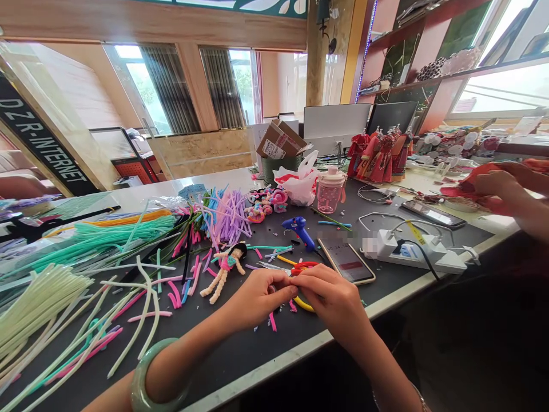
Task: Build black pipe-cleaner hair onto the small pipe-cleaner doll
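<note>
Small craft piece (292, 280) pinched between left hand (257, 300) and right hand (332, 300), too hidden to identify, yellow-handled scissors (303, 304) just beside

Yellow & red loops (303, 304) (scissor grips?) under R hand (332, 300)

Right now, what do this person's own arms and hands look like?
The left arm and right arm are bare, with no sleeves in view. The left hand and right hand wear no gloves. A thick, smooth, pale green bangle circles the left wrist; a thin metal bracelet seems to sit on the right.
</note>
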The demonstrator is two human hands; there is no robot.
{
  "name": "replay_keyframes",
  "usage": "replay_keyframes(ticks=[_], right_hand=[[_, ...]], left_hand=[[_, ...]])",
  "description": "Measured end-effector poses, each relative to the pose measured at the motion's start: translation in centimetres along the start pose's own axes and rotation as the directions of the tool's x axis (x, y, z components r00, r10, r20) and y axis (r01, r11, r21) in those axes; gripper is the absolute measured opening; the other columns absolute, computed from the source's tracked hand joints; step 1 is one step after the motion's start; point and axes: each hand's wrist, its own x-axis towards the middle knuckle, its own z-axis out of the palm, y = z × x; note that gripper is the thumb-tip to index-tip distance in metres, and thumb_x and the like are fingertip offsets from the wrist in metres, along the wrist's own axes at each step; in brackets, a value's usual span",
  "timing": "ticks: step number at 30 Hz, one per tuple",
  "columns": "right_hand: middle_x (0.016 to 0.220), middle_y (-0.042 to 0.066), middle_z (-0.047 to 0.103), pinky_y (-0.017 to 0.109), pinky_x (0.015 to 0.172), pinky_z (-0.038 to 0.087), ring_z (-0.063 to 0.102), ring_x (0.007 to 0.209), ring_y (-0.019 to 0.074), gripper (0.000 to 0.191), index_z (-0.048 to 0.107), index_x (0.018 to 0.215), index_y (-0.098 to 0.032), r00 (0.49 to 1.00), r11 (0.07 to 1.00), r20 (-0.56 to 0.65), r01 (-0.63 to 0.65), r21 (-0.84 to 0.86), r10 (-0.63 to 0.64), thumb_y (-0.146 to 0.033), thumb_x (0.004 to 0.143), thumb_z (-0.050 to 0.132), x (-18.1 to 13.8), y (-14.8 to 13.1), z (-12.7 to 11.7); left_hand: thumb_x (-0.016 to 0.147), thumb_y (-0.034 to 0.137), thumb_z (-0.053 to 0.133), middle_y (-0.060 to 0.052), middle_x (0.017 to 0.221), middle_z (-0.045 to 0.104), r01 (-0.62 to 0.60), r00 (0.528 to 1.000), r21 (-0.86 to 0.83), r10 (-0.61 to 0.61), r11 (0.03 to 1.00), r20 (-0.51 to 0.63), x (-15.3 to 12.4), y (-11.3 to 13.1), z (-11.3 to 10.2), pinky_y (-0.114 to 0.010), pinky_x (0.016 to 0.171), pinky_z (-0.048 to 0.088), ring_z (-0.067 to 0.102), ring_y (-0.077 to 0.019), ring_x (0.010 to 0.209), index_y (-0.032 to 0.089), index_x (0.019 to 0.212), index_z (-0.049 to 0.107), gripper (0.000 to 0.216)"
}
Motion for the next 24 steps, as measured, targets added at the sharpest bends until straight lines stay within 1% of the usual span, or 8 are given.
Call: replay_keyframes(ticks=[2,6,10,15,20,22,24], right_hand=[[0.084,0.005,0.075,0.029,0.074,0.058,0.071,0.079,0.0173,0.019,0.072,0.093,-0.021,1.0,1.0,-0.014,-0.001,-0.031,0.0,-0.013,0.09,0.054,0.0,-0.1,0.0],[0.085,0.006,0.075,0.028,0.072,0.058,0.072,0.079,0.0181,0.015,0.07,0.096,-0.021,0.998,0.994,-0.049,-0.052,-0.092,0.047,-0.018,0.09,0.056,-0.2,-0.1,0.1],[0.08,0.005,0.075,0.028,0.071,0.057,0.071,0.076,0.0178,0.019,0.071,0.09,-0.022,0.996,0.991,-0.085,-0.023,-0.13,0.012,-0.016,0.091,0.053,-0.4,-0.4,0.5],[0.073,0.005,0.073,0.024,0.064,0.056,0.07,0.066,0.0155,0.022,0.071,0.086,-0.02,0.991,0.988,-0.132,-0.024,-0.151,0.003,-0.013,0.091,0.05,-0.4,-1.0,1.2],[0.075,0.006,0.074,0.023,0.064,0.056,0.071,0.067,0.015,0.022,0.07,0.086,-0.018,0.977,0.991,-0.21,-0.051,-0.126,0.024,-0.011,0.091,0.049,-0.3,-1.5,1.6],[0.074,0.006,0.074,0.024,0.063,0.056,0.07,0.066,0.0153,0.021,0.069,0.083,-0.017,0.977,0.992,-0.209,-0.055,-0.116,0.029,-0.01,0.09,0.05,-0.2,-1.6,1.7],[0.073,0.006,0.073,0.024,0.064,0.057,0.07,0.066,0.0157,0.019,0.068,0.082,-0.017,0.981,0.993,-0.19,-0.049,-0.104,0.029,-0.011,0.089,0.051,-0.1,-1.6,1.7]], left_hand=[[0.079,0.046,0.059,0.004,0.061,0.044,-0.013,1.0,-0.052,0.013,0.999,-0.006,0.0,-0.1,0.1,-0.023,0.053,0.027,0.035,-0.0093,0.058,0.012,0.069,0.059,0.035],[0.078,0.045,0.058,0.003,0.06,0.047,-0.022,0.999,-0.132,0.018,0.991,-0.027,0.1,0.1,0.1,-0.023,0.054,0.03,0.038,-0.0095,0.058,0.013,0.066,0.057,0.034],[0.077,0.045,0.059,0.002,0.059,0.046,-0.016,0.999,-0.112,0.011,0.994,-0.05,0.0,0.2,0.3,-0.023,0.054,0.029,0.037,-0.0094,0.057,0.014,0.062,0.054,0.035],[0.076,0.047,0.06,0.003,0.057,0.041,-0.009,0.996,-0.106,0.0,0.994,-0.086,-0.1,0.2,0.7,-0.024,0.055,0.028,0.037,-0.01,0.058,0.015,0.059,0.05,0.038],[0.075,0.042,0.055,0.003,0.058,0.039,0.007,0.998,-0.078,-0.012,0.997,-0.059,0.0,0.4,0.5,-0.025,0.055,0.026,0.034,-0.0104,0.059,0.015,0.058,0.049,0.032],[0.076,0.04,0.052,0.003,0.058,0.039,0.006,0.998,-0.071,-0.01,0.997,-0.057,0.0,0.5,0.2,-0.024,0.055,0.026,0.034,-0.0105,0.059,0.015,0.058,0.049,0.03],[0.076,0.037,0.051,0.003,0.058,0.04,0.005,0.999,-0.053,-0.007,0.999,-0.031,0.0,0.6,-0.2,-0.024,0.054,0.027,0.034,-0.0103,0.058,0.015,0.058,0.05,0.028]])
